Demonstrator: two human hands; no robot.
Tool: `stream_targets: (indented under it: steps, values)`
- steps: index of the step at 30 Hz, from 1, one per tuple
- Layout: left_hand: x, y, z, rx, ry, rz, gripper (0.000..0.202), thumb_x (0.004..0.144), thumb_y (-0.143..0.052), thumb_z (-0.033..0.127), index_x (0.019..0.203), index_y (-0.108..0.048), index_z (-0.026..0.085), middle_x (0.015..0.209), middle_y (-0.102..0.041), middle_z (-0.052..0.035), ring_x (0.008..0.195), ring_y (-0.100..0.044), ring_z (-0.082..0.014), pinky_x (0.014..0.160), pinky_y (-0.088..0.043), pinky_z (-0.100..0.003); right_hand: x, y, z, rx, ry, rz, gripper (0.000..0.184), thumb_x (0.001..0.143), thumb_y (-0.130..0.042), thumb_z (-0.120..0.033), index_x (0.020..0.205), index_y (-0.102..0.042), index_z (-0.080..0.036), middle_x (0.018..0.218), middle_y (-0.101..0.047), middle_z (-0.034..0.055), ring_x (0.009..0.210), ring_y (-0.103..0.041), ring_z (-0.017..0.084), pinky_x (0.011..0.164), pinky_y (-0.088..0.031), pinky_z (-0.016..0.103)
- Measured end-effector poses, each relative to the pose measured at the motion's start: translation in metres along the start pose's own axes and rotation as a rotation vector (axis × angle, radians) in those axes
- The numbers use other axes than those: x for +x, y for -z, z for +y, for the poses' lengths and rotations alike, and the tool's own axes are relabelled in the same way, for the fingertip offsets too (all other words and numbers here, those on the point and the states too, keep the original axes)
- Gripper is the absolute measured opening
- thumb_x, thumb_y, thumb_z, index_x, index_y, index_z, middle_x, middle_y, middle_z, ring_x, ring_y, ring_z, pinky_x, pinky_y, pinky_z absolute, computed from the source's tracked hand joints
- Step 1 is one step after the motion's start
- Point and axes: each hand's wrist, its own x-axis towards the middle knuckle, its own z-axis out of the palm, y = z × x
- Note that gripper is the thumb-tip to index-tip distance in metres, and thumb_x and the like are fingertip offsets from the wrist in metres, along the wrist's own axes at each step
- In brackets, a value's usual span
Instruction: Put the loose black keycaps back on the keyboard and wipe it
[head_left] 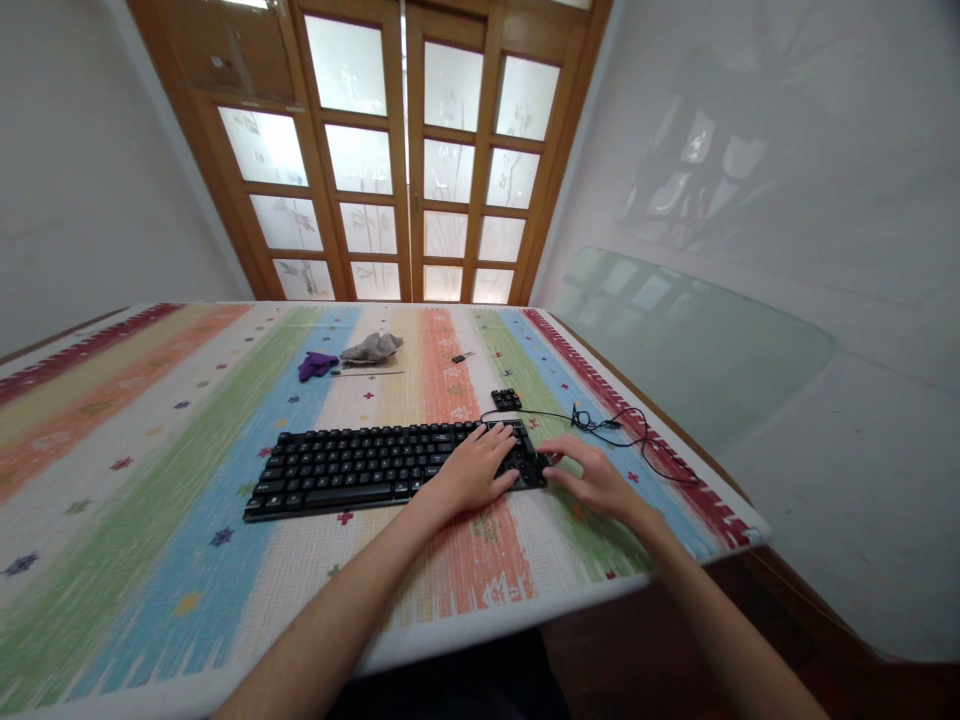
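A black keyboard (360, 465) lies on the striped tablecloth before me. Across its right part, my left hand (480, 465) lies flat with the fingers stretched out. My right hand (589, 475) is at the keyboard's right end, thumb and forefinger brought close together at its edge. Something small and dark is by those fingertips, too small to name. Part of the number pad shows bare, without its caps, between the two hands. Behind the keyboard sits a small group of loose black keycaps (507, 399).
A black cable (577, 415) runs from the keyboard, bunched and looping to the right. Farther back lie a grey cloth (373, 348), a purple cloth (317, 366), a thin stick-like tool (371, 373) and a small dark object with metal prongs (460, 358). The table edge is near my forearms.
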Motion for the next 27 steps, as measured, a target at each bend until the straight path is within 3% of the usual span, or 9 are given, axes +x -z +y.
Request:
stream_targets:
  steps: [4,10,15,27]
  values:
    - [0.0,0.001,0.001,0.008,0.007,-0.004,0.052,0.098,-0.046,0.042,0.14,-0.049,0.011,0.152,-0.045,-0.015,0.146,-0.035,-0.023,0.123,-0.022,-0.042,-0.008,-0.008,-0.005,0.01,0.005,-0.001,0.021,0.092,-0.061,-0.028,0.111,-0.067,-0.021,0.108,-0.07,0.0093,0.102,-0.065,0.025,0.091,-0.053,0.041]
    - [0.0,0.001,0.001,0.003,0.004,0.002,0.051,0.098,-0.047,0.042,0.139,-0.05,0.011,0.152,-0.046,-0.0145,0.146,-0.035,-0.0228,0.123,-0.023,-0.042,-0.009,-0.013,-0.007,0.013,-0.021,0.003,0.024,0.091,-0.062,-0.029,0.113,-0.068,-0.021,0.113,-0.064,0.009,0.09,-0.066,0.02,0.086,-0.056,0.036]
    - [-0.001,0.003,0.0,-0.006,0.007,-0.007,0.052,0.098,-0.046,0.043,0.14,-0.049,0.012,0.151,-0.047,-0.0144,0.146,-0.034,-0.0229,0.122,-0.024,-0.043,-0.007,-0.014,-0.003,-0.004,-0.001,0.009,0.027,0.089,-0.065,-0.026,0.116,-0.068,-0.023,0.109,-0.066,0.0081,0.096,-0.066,0.021,0.089,-0.055,0.038]
    - [0.0,-0.001,-0.002,-0.026,-0.005,0.019,0.05,0.098,-0.045,0.043,0.14,-0.049,0.015,0.152,-0.046,-0.0135,0.146,-0.035,-0.0236,0.122,-0.025,-0.044,-0.005,-0.018,0.0,-0.031,0.031,0.06,0.01,0.09,-0.065,-0.026,0.094,-0.074,-0.023,0.106,-0.072,0.0093,0.095,-0.07,0.023,0.087,-0.058,0.04]
